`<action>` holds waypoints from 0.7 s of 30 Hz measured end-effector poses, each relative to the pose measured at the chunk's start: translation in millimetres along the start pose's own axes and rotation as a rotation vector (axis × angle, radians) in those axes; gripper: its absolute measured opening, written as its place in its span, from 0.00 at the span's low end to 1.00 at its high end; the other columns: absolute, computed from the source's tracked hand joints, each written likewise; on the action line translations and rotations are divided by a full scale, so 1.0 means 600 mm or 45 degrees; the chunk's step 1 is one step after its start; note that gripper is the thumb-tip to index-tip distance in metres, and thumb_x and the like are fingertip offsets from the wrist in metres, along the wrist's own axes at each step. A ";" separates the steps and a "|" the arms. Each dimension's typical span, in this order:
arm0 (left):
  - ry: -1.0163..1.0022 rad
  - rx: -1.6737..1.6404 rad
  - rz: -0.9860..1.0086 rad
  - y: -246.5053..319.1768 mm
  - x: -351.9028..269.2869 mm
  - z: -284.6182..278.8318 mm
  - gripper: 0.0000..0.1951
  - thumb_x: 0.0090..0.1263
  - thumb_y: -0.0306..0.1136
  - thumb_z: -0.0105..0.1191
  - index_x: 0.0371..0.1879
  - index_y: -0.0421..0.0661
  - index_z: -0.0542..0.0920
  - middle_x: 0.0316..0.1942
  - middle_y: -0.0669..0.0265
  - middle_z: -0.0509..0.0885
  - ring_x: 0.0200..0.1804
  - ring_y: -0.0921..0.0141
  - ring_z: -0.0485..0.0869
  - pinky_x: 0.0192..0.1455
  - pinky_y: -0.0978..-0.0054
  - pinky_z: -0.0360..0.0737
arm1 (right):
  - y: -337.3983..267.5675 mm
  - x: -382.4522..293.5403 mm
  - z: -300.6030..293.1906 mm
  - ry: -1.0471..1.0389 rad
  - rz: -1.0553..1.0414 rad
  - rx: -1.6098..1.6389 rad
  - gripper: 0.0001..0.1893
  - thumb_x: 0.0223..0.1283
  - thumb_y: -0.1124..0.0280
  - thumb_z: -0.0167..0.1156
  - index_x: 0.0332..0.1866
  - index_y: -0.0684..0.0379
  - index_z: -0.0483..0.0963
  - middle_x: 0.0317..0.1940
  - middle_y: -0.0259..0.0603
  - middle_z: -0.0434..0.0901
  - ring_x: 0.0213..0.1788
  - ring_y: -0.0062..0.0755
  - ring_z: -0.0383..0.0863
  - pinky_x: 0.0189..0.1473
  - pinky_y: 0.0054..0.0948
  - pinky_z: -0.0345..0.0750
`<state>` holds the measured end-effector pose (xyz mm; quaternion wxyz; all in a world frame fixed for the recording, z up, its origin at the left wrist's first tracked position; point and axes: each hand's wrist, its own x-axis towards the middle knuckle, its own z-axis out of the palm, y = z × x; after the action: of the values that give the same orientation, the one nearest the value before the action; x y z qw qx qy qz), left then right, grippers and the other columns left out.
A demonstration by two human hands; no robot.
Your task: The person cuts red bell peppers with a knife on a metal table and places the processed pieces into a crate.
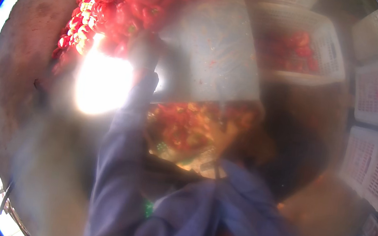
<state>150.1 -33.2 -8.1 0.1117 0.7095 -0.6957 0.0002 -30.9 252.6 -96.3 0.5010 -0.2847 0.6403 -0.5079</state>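
My left arm, in a grey-blue sleeve [121, 159], stretches up to a heap of red bell peppers [118, 4]. My left hand [145, 49] is a blur at the heap's near edge; whether it holds a pepper cannot be made out. Beside it lies a pale work surface [216, 50] with small red scraps. Below that surface is a container's load of red and orange pepper pieces [182, 126]. My right hand [226, 135] is a hazy shape at the right of these pieces, its fingers indistinct.
White plastic crates stand on the right; one crate [333, 54] holds some red peppers [300, 48]. Other slatted crates [371, 160] line the far right. Strong glare [104, 83] covers the area left of my left forearm. A bare brownish floor [22, 49] runs along the left.
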 end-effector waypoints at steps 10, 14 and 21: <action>0.103 -1.387 -0.065 -0.024 -0.100 0.120 0.30 0.71 0.28 0.65 0.72 0.36 0.72 0.55 0.60 0.84 0.53 0.69 0.84 0.54 0.74 0.83 | 0.001 0.003 0.009 -0.019 0.163 0.397 0.08 0.64 0.78 0.65 0.47 0.64 0.79 0.25 0.28 0.77 0.29 0.15 0.76 0.32 0.23 0.75; 0.032 -1.711 -0.276 0.067 -0.229 0.032 0.32 0.71 0.24 0.65 0.74 0.36 0.69 0.63 0.58 0.78 0.60 0.68 0.79 0.66 0.69 0.78 | -0.070 0.010 -0.011 0.015 -0.142 -0.175 0.09 0.62 0.76 0.66 0.46 0.64 0.79 0.26 0.32 0.78 0.30 0.18 0.78 0.34 0.27 0.76; 0.029 -1.399 -0.038 0.000 -0.275 0.066 0.34 0.71 0.21 0.64 0.74 0.36 0.64 0.65 0.57 0.75 0.65 0.64 0.77 0.72 0.66 0.74 | -0.108 0.067 0.024 -0.258 -0.231 -0.454 0.13 0.59 0.69 0.66 0.45 0.66 0.79 0.33 0.60 0.84 0.39 0.55 0.87 0.41 0.43 0.81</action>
<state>138.4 123.5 -72.3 0.4733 0.5566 -0.5821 -0.3569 -40.5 191.3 -49.7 0.4567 -0.4747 0.6381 -0.3987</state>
